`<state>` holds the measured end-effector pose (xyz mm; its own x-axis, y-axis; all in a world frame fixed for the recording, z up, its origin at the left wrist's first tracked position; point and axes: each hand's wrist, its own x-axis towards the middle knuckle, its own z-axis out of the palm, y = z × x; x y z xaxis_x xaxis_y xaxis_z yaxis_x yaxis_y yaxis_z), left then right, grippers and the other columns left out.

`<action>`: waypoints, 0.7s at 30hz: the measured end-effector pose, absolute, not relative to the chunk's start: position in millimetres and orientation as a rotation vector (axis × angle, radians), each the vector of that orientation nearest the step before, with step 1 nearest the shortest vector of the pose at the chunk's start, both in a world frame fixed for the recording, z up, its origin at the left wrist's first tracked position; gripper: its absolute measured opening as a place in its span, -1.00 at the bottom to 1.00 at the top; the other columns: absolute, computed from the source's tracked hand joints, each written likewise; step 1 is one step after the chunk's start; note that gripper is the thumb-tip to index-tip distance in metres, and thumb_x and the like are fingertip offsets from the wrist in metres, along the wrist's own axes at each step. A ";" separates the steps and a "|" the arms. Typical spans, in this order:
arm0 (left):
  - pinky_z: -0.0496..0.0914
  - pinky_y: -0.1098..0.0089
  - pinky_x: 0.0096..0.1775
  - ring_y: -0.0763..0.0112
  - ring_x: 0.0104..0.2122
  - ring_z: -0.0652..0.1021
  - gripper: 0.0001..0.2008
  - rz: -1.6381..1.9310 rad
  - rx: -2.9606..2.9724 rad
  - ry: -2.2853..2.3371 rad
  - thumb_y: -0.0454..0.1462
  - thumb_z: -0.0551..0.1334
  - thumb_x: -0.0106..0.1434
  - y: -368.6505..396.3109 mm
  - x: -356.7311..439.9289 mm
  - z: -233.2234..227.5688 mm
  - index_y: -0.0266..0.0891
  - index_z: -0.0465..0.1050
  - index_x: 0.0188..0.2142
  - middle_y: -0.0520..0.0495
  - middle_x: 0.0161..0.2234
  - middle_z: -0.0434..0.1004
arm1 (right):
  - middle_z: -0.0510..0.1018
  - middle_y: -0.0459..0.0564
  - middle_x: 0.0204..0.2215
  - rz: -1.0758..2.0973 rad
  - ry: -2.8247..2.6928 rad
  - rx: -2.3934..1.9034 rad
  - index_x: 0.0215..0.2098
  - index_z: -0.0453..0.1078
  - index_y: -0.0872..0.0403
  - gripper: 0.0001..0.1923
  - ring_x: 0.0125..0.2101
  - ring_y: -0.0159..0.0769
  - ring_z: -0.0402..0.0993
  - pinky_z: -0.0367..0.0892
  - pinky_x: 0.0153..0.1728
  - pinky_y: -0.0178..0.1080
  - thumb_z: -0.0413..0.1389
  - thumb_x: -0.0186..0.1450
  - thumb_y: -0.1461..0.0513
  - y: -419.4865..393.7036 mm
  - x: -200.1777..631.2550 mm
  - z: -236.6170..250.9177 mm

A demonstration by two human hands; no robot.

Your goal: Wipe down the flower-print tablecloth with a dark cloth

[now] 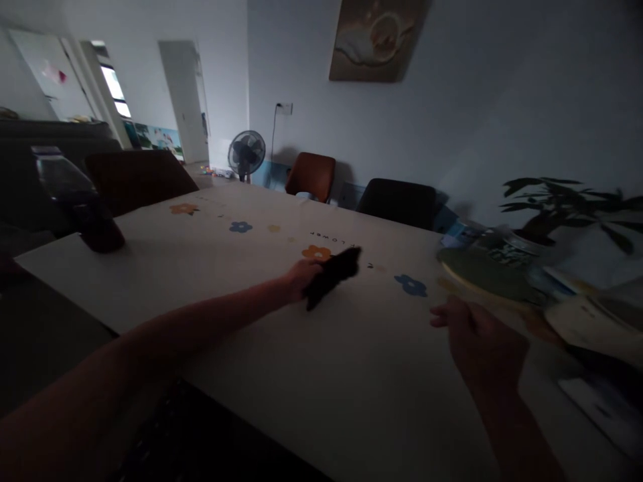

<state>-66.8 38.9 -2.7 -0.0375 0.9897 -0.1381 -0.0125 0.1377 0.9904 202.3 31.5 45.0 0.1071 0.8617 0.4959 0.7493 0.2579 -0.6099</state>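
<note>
Over the middle of the table, my left hand (303,280) grips one side of a dark black item (332,276) with uneven edges. Its kind is too dark to make out; it looks soft, like a cloth. My right hand (485,341) hovers above the right part of the table, fingers curled in and nothing visible in them. Beneath both hands spreads a white tablecloth (281,375) printed with orange, blue and yellow flowers and some lettering.
A bottle of dark liquid (80,201) stands at the left edge. On the right are a green round mat (489,276), a potted plant (527,244) and a pale container (587,321). Chairs (311,175) and a fan (246,152) stand beyond the table.
</note>
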 end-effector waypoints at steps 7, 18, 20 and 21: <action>0.39 0.33 -0.10 0.31 -0.24 0.51 -0.64 1.131 1.167 1.813 -0.43 0.17 -0.05 15.8 -172.1 2.6 -0.31 0.56 -0.23 -0.14 -0.29 0.55 | 0.56 0.02 -0.61 0.192 -1.720 -1.515 -0.56 0.44 0.04 -0.55 -0.46 -0.14 0.56 0.34 -0.31 -0.19 -0.07 0.19 -0.07 34.1 202.9 35.2; 0.34 0.42 -0.32 0.40 -0.49 0.43 -0.62 1.080 1.164 2.275 -0.35 0.10 0.08 -9.2 -265.1 5.2 -0.33 0.55 -0.14 -0.07 -0.46 0.48 | 0.62 0.07 -0.12 0.380 -2.403 -1.420 -0.11 0.49 0.01 -0.51 -0.13 -0.08 0.56 0.38 -0.16 -0.11 -0.15 0.33 -0.05 34.9 156.3 13.4; 0.34 0.42 -0.33 0.38 -0.48 0.44 -0.59 1.094 1.151 2.303 -0.32 0.09 0.11 -10.5 -273.0 0.5 -0.35 0.52 -0.07 -0.11 -0.40 0.51 | 0.52 0.13 0.07 0.414 -2.561 -1.350 0.07 0.44 0.03 -0.46 0.04 -0.01 0.48 0.35 -0.02 -0.03 -0.16 0.35 -0.04 38.3 138.4 15.0; 0.34 0.41 -0.33 0.38 -0.47 0.45 -0.57 1.108 1.148 2.309 -0.31 0.08 0.13 -11.1 -275.5 -1.3 -0.35 0.51 -0.04 -0.12 -0.36 0.53 | 0.44 0.16 0.16 0.433 -2.612 -1.321 0.15 0.39 0.04 -0.42 0.12 0.01 0.40 0.30 0.06 0.01 -0.17 0.36 -0.05 42.5 128.4 14.6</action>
<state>-275.5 -11.1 -1.3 -0.6191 0.7841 0.0434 0.5245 0.3717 0.7660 128.4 42.5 14.6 -0.5879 0.8084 0.0306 0.7552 0.5619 -0.3375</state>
